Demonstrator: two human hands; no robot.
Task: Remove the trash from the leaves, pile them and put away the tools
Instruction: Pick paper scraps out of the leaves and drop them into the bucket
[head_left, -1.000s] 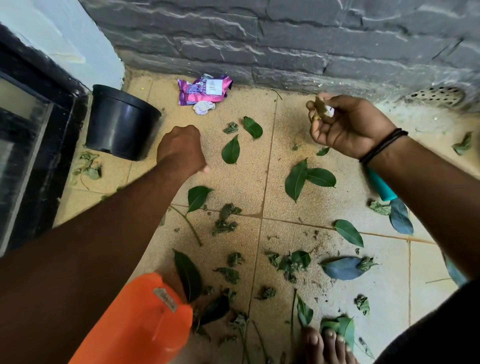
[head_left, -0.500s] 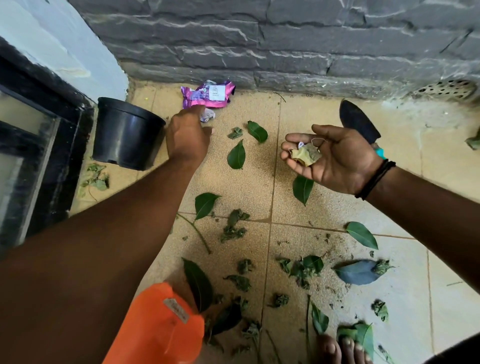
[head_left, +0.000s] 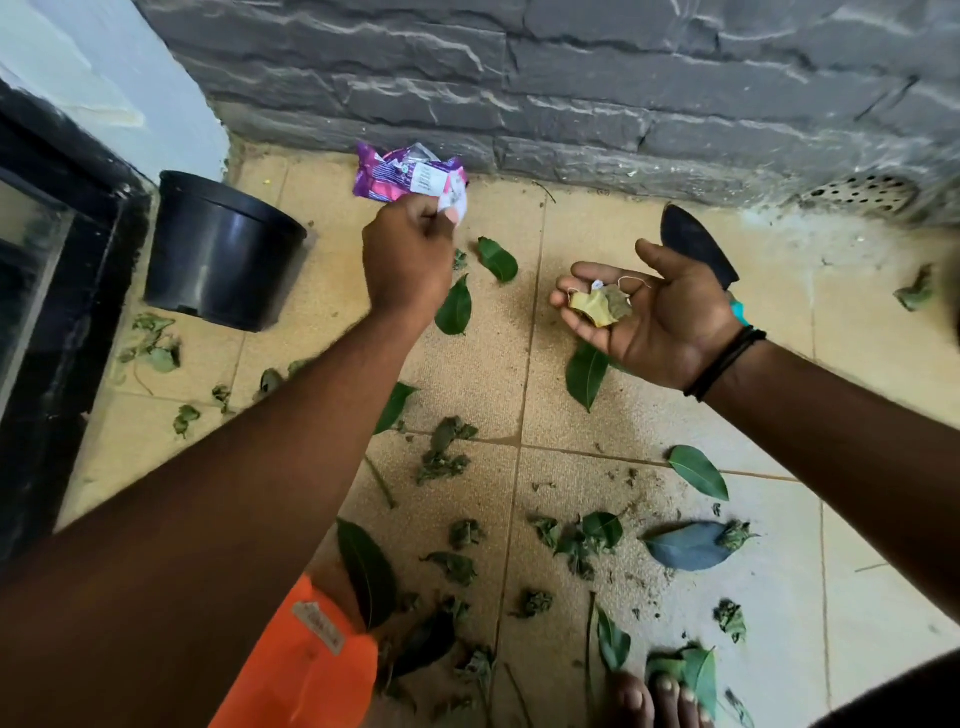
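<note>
Yellow floor tiles (head_left: 649, 218) run up to a grey stone wall (head_left: 571, 78) at the far side. Green leaves (head_left: 454, 306) lie all over the floor.

The left hand (head_left: 408, 257) reaches far, close to the wall. Its fingers (head_left: 441, 215) pinch a small white scrap (head_left: 453, 200). This scrap touches the purple wrapper (head_left: 402, 174), which lies just past the hand, with its long side going left to right along the wall. The left hand is much nearer to the wrapper than the right one.

The right hand (head_left: 660, 317) waits palm up, fingers loose and not closed. A yellow bit of trash (head_left: 600, 306) with a thin string rests on it.

A black pot (head_left: 218, 254) stands to the left of the left hand, near it. A dark trowel (head_left: 696, 244) lies behind the right hand. An orange thing (head_left: 306, 670) sits near, under the left arm. Nothing lies between the left hand and the wrapper, so I think the way is free.
</note>
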